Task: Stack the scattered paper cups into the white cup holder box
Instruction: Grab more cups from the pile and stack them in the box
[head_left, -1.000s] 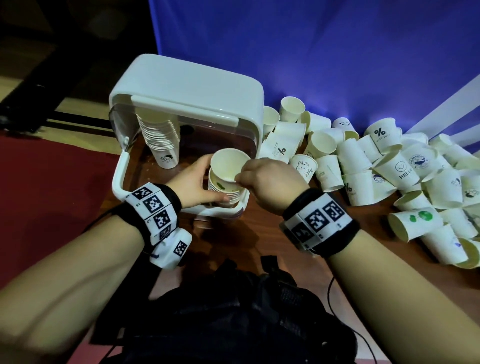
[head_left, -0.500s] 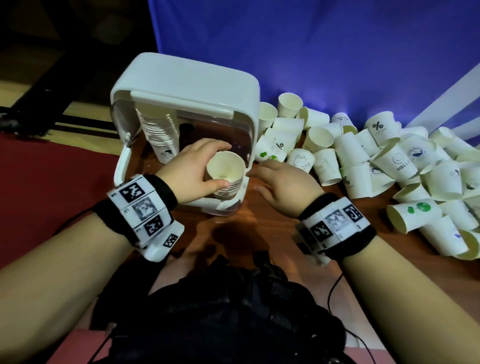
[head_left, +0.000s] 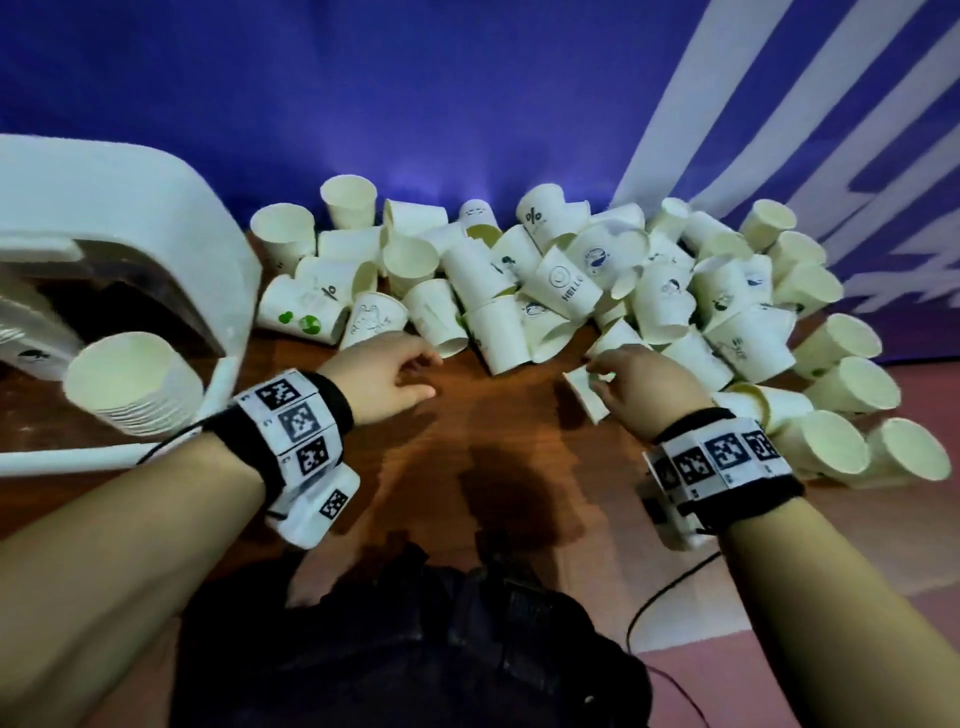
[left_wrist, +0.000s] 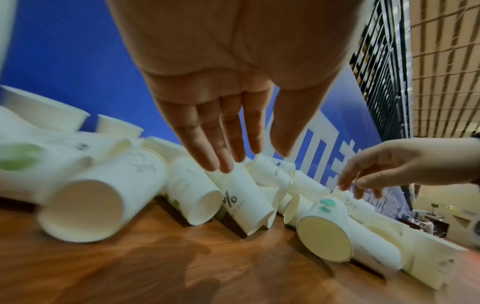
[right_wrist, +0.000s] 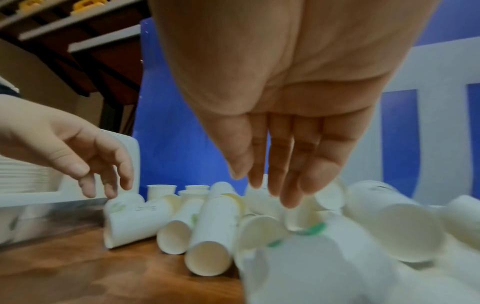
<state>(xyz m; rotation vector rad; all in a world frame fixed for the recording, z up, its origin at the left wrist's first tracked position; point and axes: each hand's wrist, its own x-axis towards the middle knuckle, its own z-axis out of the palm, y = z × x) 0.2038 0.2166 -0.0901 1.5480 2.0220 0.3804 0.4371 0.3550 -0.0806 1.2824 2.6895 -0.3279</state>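
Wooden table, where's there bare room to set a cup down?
Bare wood lies on the table between the left hand and right hand, nearer than the cup pile. The pile and white holder box crowd the rest.

We see a brown wooden table (head_left: 498, 447) with a blue backdrop along its far edge. Toward its left edge stands the white cup holder box (head_left: 171, 228), its front open toward us, with a nested stack of cups (head_left: 132, 382) lying at its mouth; to the right of the box, a loose heap of paper cups (head_left: 582, 291) spreads along the far edge to the right edge, most on their sides and a few upright at the back. Near our edge of the table lies a black bag (head_left: 410, 644) with a thin black cable (head_left: 670, 587) curling just beside it.
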